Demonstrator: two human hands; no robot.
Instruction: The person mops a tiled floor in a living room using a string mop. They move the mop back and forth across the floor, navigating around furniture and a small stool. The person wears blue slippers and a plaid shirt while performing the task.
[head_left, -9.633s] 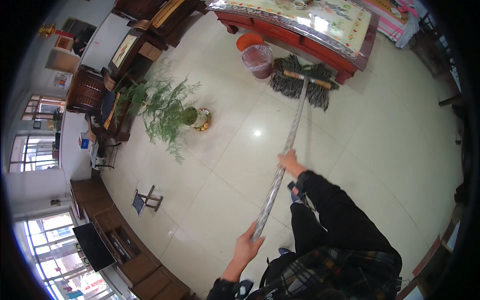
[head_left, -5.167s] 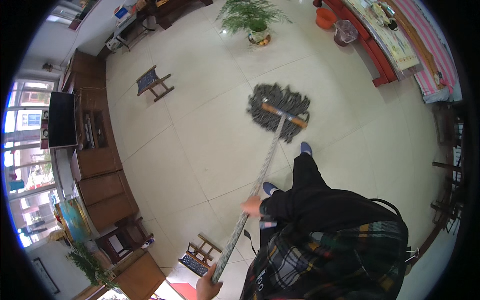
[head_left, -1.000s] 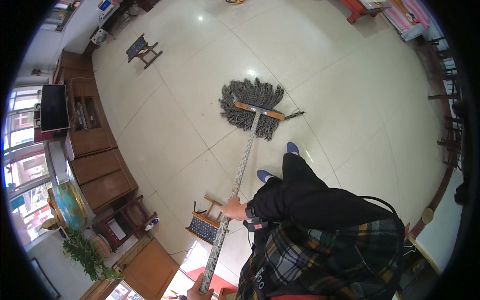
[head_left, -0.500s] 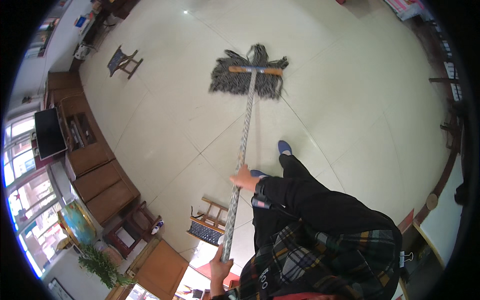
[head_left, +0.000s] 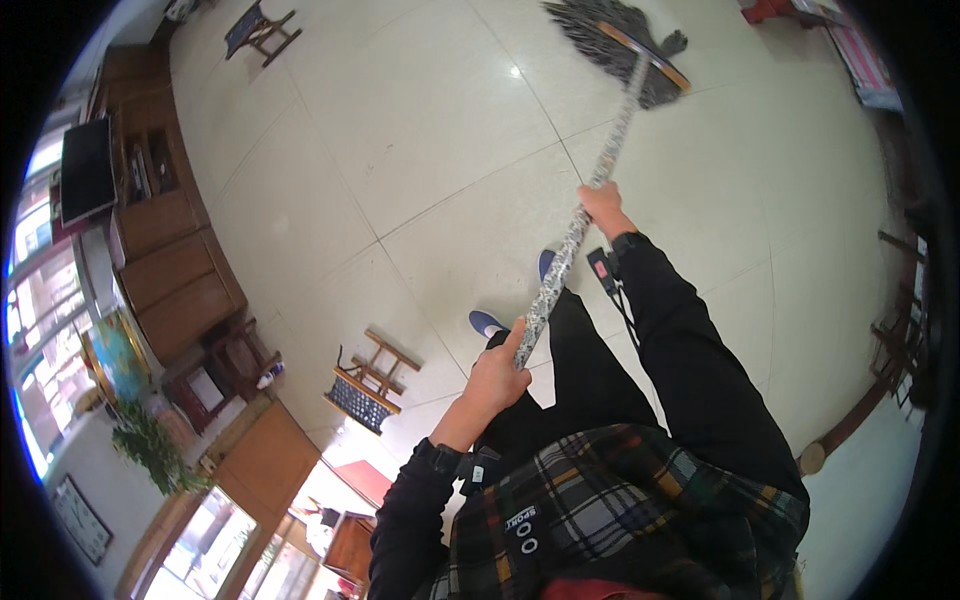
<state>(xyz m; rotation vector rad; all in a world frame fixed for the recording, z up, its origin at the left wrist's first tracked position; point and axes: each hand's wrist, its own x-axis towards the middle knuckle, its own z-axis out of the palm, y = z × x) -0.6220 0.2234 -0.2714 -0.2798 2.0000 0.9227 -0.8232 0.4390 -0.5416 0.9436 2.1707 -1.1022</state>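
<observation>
While under mop (head_left: 603, 48), glossy tiles (head_left: 440, 140) beside cabinets (head_left: 182, 285).

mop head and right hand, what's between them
In the head view, the patterned handle runs from the right hand to the mop head over pale floor tiles.

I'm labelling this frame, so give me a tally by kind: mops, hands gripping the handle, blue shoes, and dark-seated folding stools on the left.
Mop: 1
Hands, left hand and right hand: 2
Blue shoes: 2
Folding stools: 2
Total: 7
</observation>
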